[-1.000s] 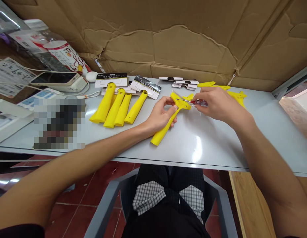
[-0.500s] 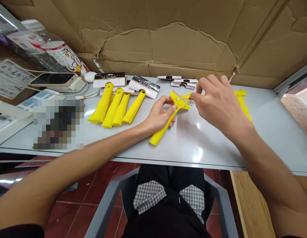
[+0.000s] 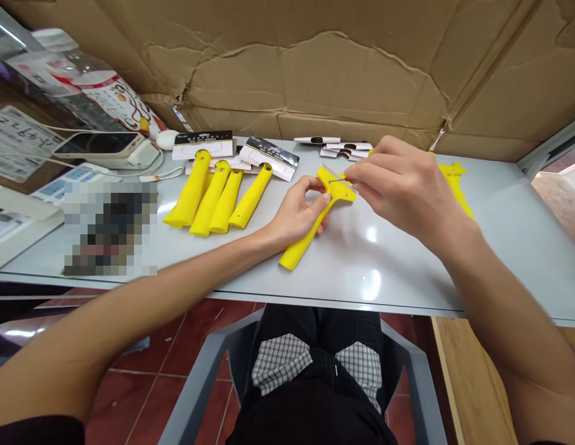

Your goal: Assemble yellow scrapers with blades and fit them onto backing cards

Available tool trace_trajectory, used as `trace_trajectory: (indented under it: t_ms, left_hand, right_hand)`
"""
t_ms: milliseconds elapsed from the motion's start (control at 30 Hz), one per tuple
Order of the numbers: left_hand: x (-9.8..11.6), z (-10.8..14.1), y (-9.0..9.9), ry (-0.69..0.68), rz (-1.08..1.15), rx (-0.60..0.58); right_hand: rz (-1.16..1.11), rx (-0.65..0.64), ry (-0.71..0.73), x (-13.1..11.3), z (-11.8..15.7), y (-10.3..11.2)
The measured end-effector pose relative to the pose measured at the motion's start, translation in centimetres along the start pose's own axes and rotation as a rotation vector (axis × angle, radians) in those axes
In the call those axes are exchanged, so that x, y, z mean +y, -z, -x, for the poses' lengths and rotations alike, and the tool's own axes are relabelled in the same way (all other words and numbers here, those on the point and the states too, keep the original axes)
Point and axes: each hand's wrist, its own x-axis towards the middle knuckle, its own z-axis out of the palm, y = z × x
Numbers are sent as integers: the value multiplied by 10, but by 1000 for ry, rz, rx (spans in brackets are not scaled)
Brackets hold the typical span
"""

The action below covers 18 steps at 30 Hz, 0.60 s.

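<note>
My left hand [image 3: 297, 213] is closed around the neck of a yellow scraper [image 3: 302, 245], whose wide head points up and away from me with a thin blade along its far edge. My right hand [image 3: 401, 185] pinches a small screwdriver [image 3: 338, 180]; its slim metal shaft reaches the left screw on the scraper head. The screwdriver's handle is hidden by my fingers. A second screw [image 3: 347, 194] shows on the right side of the head. Behind my right hand, more yellow scraper parts [image 3: 457, 185] lie partly hidden.
Several yellow handles [image 3: 213, 201] lie left of my hands, beside printed header cards [image 3: 270, 158]. More cards [image 3: 345, 150] rest near the cardboard wall [image 3: 352, 80]. At left are a phone [image 3: 99, 144], a bottle [image 3: 106, 89] and a blurred-out dark item [image 3: 114, 228].
My right hand has shifted slightly left and lower, closer to the scraper head. The screwdriver tip stays at the left screw, and my left hand keeps its hold.
</note>
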Motion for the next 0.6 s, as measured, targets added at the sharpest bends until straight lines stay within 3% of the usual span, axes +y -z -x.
trace_trajectory:
  t_ms: [133, 367, 600]
  left_hand:
    - [-2, 0, 0, -13, 3, -8]
    - [0, 1, 0, 4, 46, -36]
    - [2, 2, 0, 14, 55, -48]
  right_hand:
    - [-25, 57, 1, 0, 0, -3]
    - [-48, 43, -139, -2, 0, 2]
    - [80, 33, -288, 6, 1, -6]
